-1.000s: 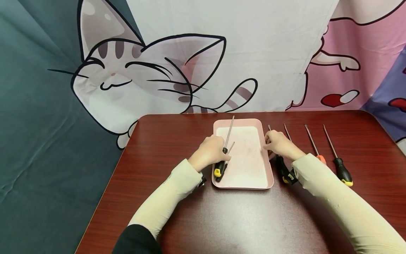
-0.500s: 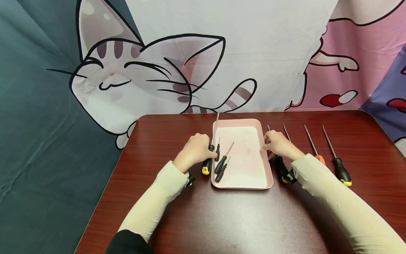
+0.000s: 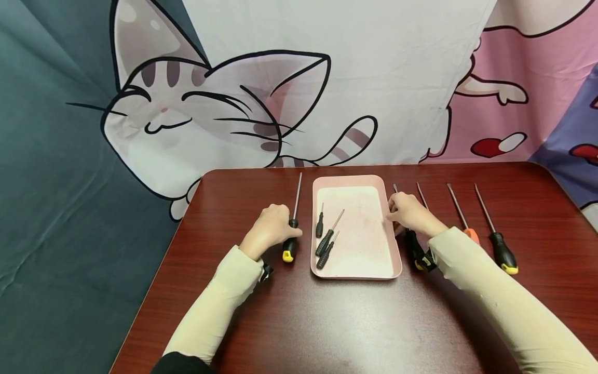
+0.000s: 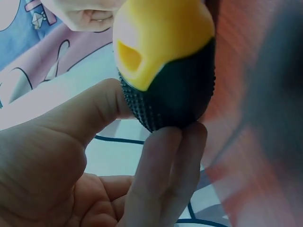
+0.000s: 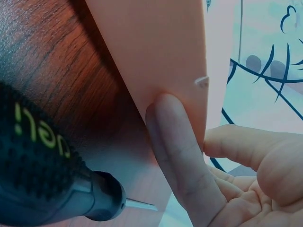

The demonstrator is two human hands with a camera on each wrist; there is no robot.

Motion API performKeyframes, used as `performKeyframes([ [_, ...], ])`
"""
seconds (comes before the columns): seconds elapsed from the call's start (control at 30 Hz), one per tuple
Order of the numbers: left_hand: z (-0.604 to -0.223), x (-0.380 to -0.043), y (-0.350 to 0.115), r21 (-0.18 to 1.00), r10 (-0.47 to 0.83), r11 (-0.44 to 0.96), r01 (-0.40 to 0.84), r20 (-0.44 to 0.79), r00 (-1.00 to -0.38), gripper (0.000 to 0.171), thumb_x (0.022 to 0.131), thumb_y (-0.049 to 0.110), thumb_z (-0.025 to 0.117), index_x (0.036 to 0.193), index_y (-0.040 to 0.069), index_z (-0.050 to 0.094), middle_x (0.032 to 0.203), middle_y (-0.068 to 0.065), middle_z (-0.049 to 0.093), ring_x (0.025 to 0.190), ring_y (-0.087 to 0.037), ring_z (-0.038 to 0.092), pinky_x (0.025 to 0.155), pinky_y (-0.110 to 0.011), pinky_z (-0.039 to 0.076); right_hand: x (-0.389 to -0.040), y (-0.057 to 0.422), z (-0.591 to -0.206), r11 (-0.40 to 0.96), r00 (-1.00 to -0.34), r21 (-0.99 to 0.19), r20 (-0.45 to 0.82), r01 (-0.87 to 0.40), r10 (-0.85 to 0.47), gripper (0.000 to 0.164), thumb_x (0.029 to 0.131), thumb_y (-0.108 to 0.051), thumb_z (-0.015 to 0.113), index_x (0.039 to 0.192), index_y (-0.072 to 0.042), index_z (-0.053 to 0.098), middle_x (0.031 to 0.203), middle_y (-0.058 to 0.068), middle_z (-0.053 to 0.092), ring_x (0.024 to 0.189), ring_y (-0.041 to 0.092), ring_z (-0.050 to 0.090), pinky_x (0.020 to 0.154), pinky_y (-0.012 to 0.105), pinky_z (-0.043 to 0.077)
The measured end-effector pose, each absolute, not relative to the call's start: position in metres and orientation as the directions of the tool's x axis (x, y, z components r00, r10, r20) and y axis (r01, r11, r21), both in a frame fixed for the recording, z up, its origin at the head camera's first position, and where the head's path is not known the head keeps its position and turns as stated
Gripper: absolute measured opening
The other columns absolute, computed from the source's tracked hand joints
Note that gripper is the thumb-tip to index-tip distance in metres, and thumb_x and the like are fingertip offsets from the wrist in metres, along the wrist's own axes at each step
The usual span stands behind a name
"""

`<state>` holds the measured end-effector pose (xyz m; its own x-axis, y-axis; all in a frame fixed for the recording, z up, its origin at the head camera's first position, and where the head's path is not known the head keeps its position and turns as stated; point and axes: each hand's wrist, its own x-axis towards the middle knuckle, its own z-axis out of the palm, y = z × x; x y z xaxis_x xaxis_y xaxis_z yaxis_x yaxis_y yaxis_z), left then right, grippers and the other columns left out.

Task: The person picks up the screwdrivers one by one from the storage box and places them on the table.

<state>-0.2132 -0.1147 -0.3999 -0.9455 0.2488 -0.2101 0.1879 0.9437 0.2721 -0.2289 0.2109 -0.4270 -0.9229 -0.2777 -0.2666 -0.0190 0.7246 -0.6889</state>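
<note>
My left hand (image 3: 270, 228) pinches a large screwdriver by its black handle with a yellow end (image 3: 288, 254), just left of the pink tray (image 3: 369, 239). In the left wrist view, thumb and fingertips press the sides of that screwdriver's handle (image 4: 180, 80). The shaft points away toward the table's far edge. My right hand (image 3: 413, 212) pinches the tray's right side; the right wrist view has its fingers on the outer face of the tray wall (image 5: 161, 52) and the thumb at the inner side. Three small dark screwdrivers (image 3: 325, 242) lie in the tray's left half.
Right of the tray, several screwdrivers lie on the brown table (image 3: 364, 332), partly behind my right arm. One has an orange handle (image 3: 472, 235), another a black and yellow one (image 3: 503, 253). A black-handled screwdriver (image 5: 42, 161) lies close beside my right hand. A printed curtain (image 3: 411, 78) hangs behind.
My left hand has carried the large screwdriver leftward out of the tray to beside it, uncovering the small screwdrivers. My right hand keeps its hold on the tray.
</note>
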Motion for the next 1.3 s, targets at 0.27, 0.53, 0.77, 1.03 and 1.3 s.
performKeyframes([
  [0.27, -0.413, -0.212, -0.123, 0.254, 0.231, 0.952, 0.17, -0.236, -0.944, 0.037, 0.08, 0.033, 0.081, 0.07, 0.006, 0.057, 0.064, -0.005, 0.054, 0.059, -0.022, 0.054, 0.056, -0.032, 0.046, -0.228, 0.211, -0.428, 0.716, -0.922, -0.698, -0.272, -0.008, -0.275, 0.017, 0.094, 0.006, 0.059, 0.105, 0.017, 0.052, 0.088, 0.026, 0.061, 0.067, 0.028, 0.07, 0.057, 0.039, 0.059],
  [0.53, -0.425, -0.212, -0.13, 0.255, 0.212, 0.957, 0.139, -0.287, -0.934, 0.037, 0.082, 0.034, 0.081, 0.073, 0.006, 0.059, 0.053, -0.004, 0.058, 0.053, -0.02, 0.058, 0.056, -0.031, 0.048, -0.228, 0.211, -0.43, 0.706, -0.921, -0.709, -0.273, -0.004, -0.279, 0.018, 0.095, 0.005, 0.058, 0.107, 0.017, 0.052, 0.09, 0.027, 0.061, 0.068, 0.028, 0.07, 0.057, 0.038, 0.059],
  [0.77, -0.43, -0.211, -0.132, 0.24, 0.212, 0.961, 0.142, -0.3, -0.93, 0.038, 0.082, 0.036, 0.081, 0.073, 0.006, 0.06, 0.045, -0.001, 0.055, 0.048, -0.017, 0.059, 0.06, -0.031, 0.05, -0.228, 0.211, -0.43, 0.708, -0.925, -0.706, -0.264, -0.008, -0.274, 0.017, 0.094, 0.005, 0.059, 0.104, 0.016, 0.052, 0.089, 0.027, 0.062, 0.067, 0.028, 0.07, 0.056, 0.038, 0.058],
  [1.03, -0.433, -0.21, -0.133, 0.262, 0.193, 0.959, 0.106, -0.334, -0.923, 0.037, 0.084, 0.033, 0.081, 0.075, 0.006, 0.058, 0.047, -0.002, 0.058, 0.045, -0.017, 0.063, 0.058, -0.028, 0.05, -0.228, 0.212, -0.43, 0.705, -0.924, -0.709, -0.265, -0.006, -0.275, 0.016, 0.094, 0.005, 0.06, 0.103, 0.016, 0.052, 0.09, 0.027, 0.063, 0.066, 0.028, 0.07, 0.057, 0.038, 0.059],
  [1.3, -0.43, -0.21, -0.131, 0.291, 0.188, 0.953, 0.081, -0.363, -0.913, 0.033, 0.086, 0.03, 0.079, 0.084, 0.003, 0.06, 0.057, -0.006, 0.061, 0.048, -0.018, 0.066, 0.052, -0.027, 0.051, -0.228, 0.213, -0.428, 0.711, -0.925, -0.703, -0.263, -0.011, -0.275, 0.014, 0.093, 0.005, 0.059, 0.101, 0.015, 0.053, 0.088, 0.025, 0.062, 0.068, 0.027, 0.07, 0.058, 0.038, 0.059],
])
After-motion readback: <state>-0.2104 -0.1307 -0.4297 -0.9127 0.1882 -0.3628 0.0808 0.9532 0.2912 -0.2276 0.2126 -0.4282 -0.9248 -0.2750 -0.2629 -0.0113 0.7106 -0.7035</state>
